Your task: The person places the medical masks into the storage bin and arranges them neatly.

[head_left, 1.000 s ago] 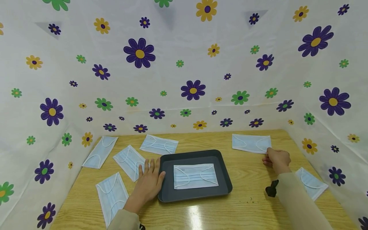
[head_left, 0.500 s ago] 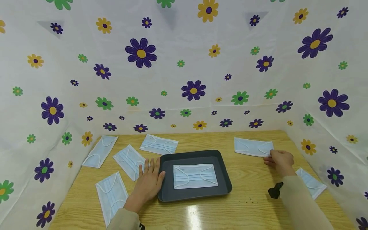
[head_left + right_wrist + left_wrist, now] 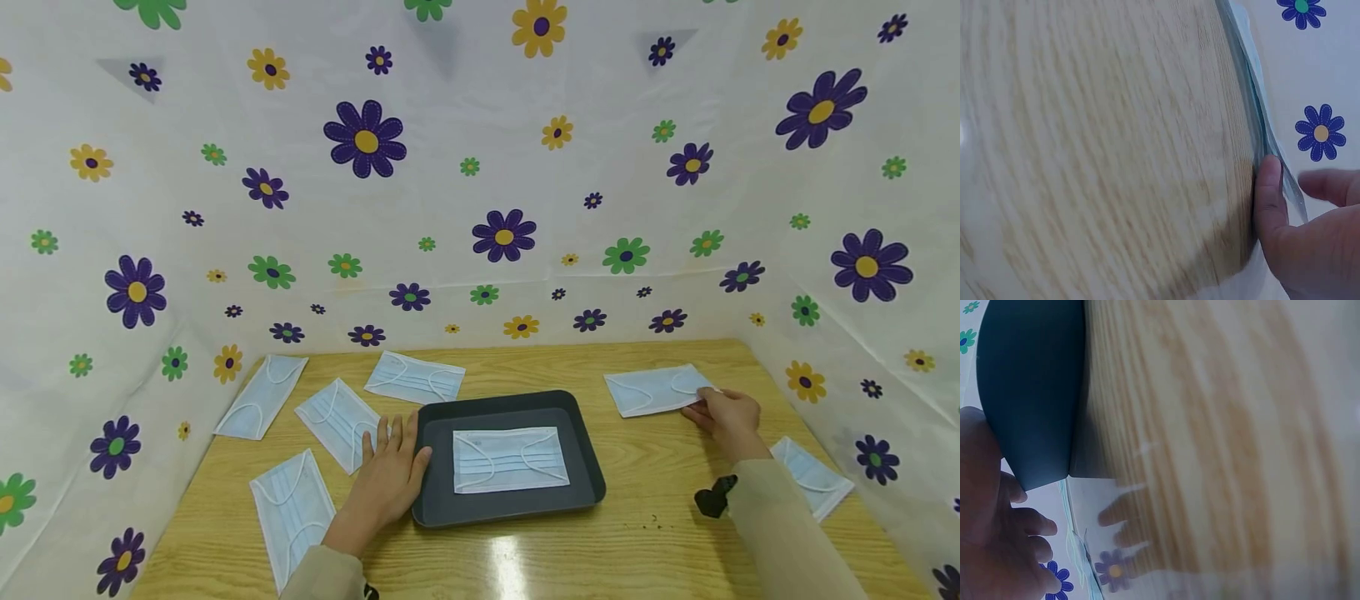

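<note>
My right hand (image 3: 727, 415) pinches a light blue face mask (image 3: 652, 390) by its right end, over the back right of the table. In the right wrist view the mask (image 3: 1259, 103) shows edge-on between thumb and fingers of that hand (image 3: 1316, 244). Its white ear loops face up. Spread fingers of my left hand (image 3: 388, 475) rest against the left side of a dark grey tray (image 3: 510, 514). Flat inside this tray lies another face mask (image 3: 510, 460). The left wrist view has the tray's wall (image 3: 1035, 387) beside the left hand (image 3: 991, 519).
Left of the tray lie several more masks: a near one (image 3: 294, 512), a middle one (image 3: 337, 423), a far left one (image 3: 262, 397) and a back one (image 3: 415, 377). Another mask (image 3: 813, 477) lies partly behind the right sleeve. A flowered cloth (image 3: 450, 200) surrounds the wooden table (image 3: 630, 567).
My right hand first shifts slightly right and nearer, then a little back left, and the pinched mask comes forward and turns with it. The left hand and tray stay in place.
</note>
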The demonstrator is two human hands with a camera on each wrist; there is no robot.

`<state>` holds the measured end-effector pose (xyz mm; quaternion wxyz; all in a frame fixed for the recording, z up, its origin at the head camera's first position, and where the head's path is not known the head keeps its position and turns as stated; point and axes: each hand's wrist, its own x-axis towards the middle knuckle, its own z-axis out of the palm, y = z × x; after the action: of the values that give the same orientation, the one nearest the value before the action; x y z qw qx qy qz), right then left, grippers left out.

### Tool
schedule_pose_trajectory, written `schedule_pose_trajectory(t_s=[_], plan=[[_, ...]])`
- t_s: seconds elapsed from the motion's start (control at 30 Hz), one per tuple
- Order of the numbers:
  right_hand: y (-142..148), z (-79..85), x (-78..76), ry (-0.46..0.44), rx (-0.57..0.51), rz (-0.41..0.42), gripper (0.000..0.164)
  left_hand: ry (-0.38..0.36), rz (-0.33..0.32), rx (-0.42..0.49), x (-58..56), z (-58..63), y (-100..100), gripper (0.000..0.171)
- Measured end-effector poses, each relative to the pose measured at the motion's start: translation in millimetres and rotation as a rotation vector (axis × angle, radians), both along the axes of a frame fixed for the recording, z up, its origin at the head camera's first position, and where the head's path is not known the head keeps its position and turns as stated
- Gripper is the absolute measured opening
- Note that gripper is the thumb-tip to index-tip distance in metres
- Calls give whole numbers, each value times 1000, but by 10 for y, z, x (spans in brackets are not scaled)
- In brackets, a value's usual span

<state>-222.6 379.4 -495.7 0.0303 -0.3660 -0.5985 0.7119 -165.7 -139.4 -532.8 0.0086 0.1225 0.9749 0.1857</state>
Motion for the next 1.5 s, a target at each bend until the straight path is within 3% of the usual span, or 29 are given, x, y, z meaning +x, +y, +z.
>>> schedule_pose_trajectory(t_s=[0.1,0.33,0.57,0.77,1.17,1.5], plan=[[-1,-54,-38,3,22,3,96,5,0,7,5,-2,1,68],[-22,-118,-38,23,53,4,58,6,0,8,14,2,2,67],[-39,-80,-24,38,17,140,62,8,2,5,18,12,5,68],[-50,-57,-35,-23,139,259,73,8,2,8,17,6,4,68],[-67,-60,-39,8,160,271,68,5,-2,14,9,23,5,67],[-148,67,-49,-33,408,487,63,-6,1,14,9,32,7,67]])
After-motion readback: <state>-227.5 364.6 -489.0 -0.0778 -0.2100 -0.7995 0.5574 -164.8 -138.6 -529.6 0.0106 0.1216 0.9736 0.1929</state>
